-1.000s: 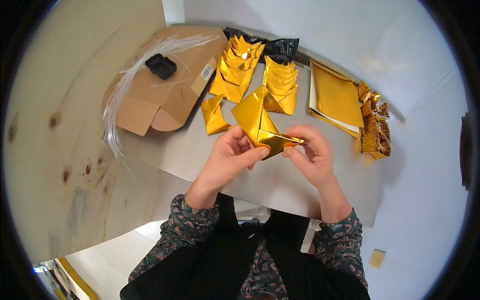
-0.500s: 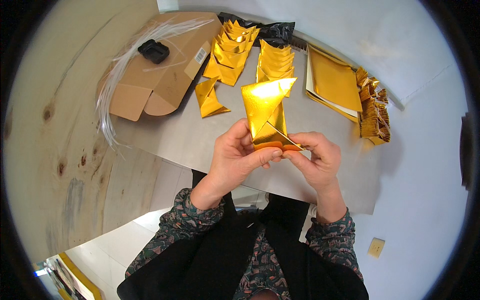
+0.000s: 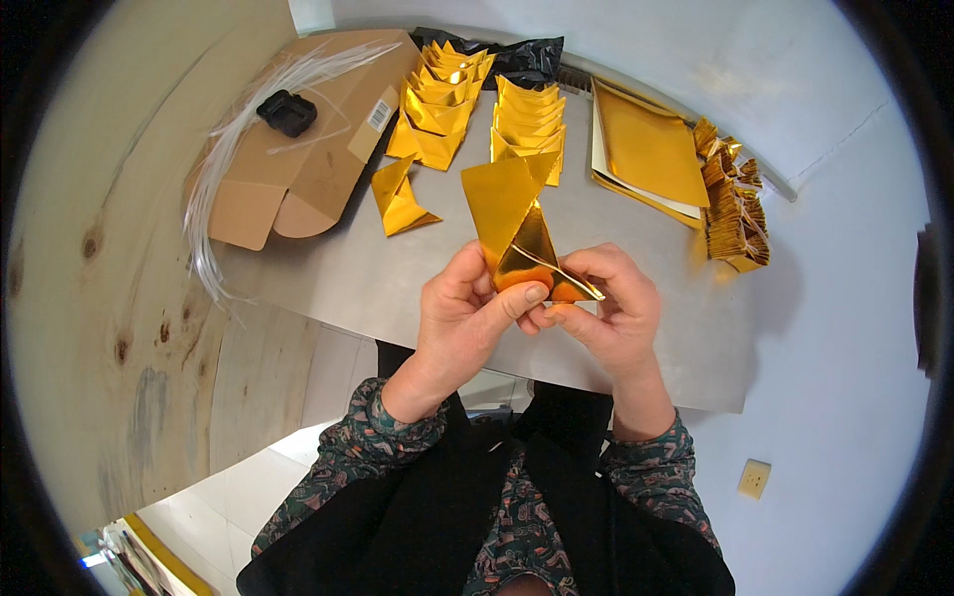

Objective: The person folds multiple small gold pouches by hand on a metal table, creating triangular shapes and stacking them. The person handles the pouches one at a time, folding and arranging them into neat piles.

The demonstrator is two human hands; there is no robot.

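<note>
Between my two hands, above the near part of the metal table, is a folded sheet of gold foil paper point(image 3: 500, 207). Its upper part stands up as two slanted points, and a pale-edged diagonal fold crosses its lower part. My left hand point(image 3: 465, 308) pinches the lower left side, thumb in front. The lower right corner is gripped by my right hand point(image 3: 613, 303), with the thumb below and the fingers curled behind. Beyond them, a single folded gold piece point(image 3: 401, 202) lies on the table, left of two overlapping rows of similar folded gold pieces point(image 3: 437, 109) point(image 3: 528, 119).
A brown cardboard box point(image 3: 308, 164) at the left carries white plastic strips point(image 3: 209, 189) and a black plastic piece point(image 3: 287, 113). Gold sheets point(image 3: 651, 139) and bundled pleated gold paper point(image 3: 735, 214) lie at the right of the metal table point(image 3: 686, 328). Black plastic point(image 3: 522, 62) lies at the back.
The foil paper has tilted in my hands, and its lower right fold now stands out more. My right hand has shifted slightly left and up. The whole view has shifted a little.
</note>
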